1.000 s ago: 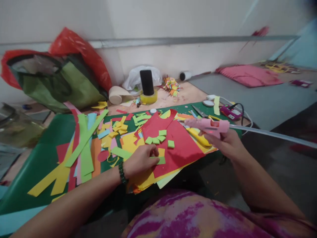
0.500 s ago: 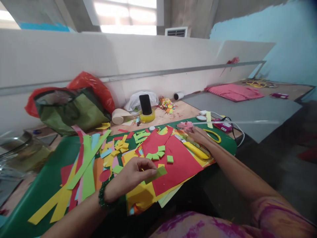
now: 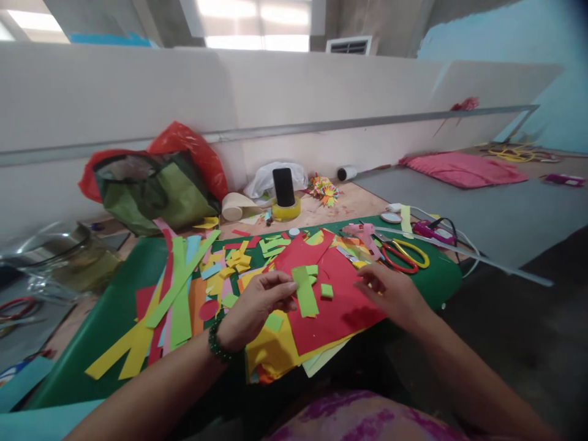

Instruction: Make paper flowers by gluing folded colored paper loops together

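Between thumb and fingers of my left hand (image 3: pixel 265 300), a short green paper strip (image 3: pixel 304 293) is pinched upright above a red paper sheet (image 3: pixel 340 312). My right hand (image 3: pixel 390 291) hovers over the sheet's right side, fingers slightly curled and apart, with nothing seen in it. A small green paper square (image 3: pixel 326 291) lies on the sheet between the hands; more green squares are partly hidden behind the strip. Beyond my right hand lies a pink glue gun (image 3: pixel 365 237) with a long clear glue stick (image 3: pixel 491 260) in its back.
Yellow and red-handled scissors (image 3: pixel 411 254) lie right of the glue gun. Long paper strips (image 3: pixel 181 306) and small yellow pieces (image 3: pixel 239 258) are at left on the green mat (image 3: pixel 110 312). A phone (image 3: pixel 283 187) stands in a tape roll (image 3: pixel 286 210). A glass jar (image 3: pixel 68 260) stands far left.
My right hand has let go of the glue gun and drawn back toward me. My left hand has raised and turned the green strip upright. The view has shifted left.
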Demonstrator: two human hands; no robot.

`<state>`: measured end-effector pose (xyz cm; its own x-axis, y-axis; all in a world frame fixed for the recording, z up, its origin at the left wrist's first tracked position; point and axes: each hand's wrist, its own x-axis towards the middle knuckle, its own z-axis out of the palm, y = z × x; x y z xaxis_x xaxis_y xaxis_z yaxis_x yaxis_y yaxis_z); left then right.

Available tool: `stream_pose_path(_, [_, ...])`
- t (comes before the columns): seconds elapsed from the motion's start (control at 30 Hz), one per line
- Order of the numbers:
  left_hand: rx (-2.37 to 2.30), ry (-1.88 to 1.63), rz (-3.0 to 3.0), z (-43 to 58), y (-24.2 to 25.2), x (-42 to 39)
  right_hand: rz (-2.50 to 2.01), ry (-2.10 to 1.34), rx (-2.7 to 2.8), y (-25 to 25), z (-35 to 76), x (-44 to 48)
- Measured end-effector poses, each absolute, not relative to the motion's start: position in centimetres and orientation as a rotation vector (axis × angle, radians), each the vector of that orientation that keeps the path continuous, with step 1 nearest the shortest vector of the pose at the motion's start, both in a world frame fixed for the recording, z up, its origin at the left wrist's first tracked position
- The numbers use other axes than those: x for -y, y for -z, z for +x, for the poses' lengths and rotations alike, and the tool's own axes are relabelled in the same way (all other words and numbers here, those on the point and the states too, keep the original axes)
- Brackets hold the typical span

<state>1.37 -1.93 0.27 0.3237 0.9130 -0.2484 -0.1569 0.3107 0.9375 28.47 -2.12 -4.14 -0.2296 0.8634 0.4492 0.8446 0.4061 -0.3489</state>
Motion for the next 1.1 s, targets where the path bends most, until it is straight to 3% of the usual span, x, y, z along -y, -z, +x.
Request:
stream_pose_path(0.1, [-0.959,-0.804,0.991,1.8,0.3,2.2,-0.811,0.004,2.129,3.8,24.8,4.4])
stream_pose_path(0.23, [-0.931,-0.737,1.02,2.2,0.8,2.7,-0.57,-0.041,2.127,3.0,22.1,4.7])
stream_pose_path(0.77, [-0.996,-0.751,1.171,2.6,1.6,2.9,-0.985,-1.257,1.355,4.1,20.8,3.5])
stream_pose_path(1.1, [-0.982,-0.75,1.225,2.7,1.7,3.1,-1.015,-1.369,1.242,4.1,20.4,3.5])
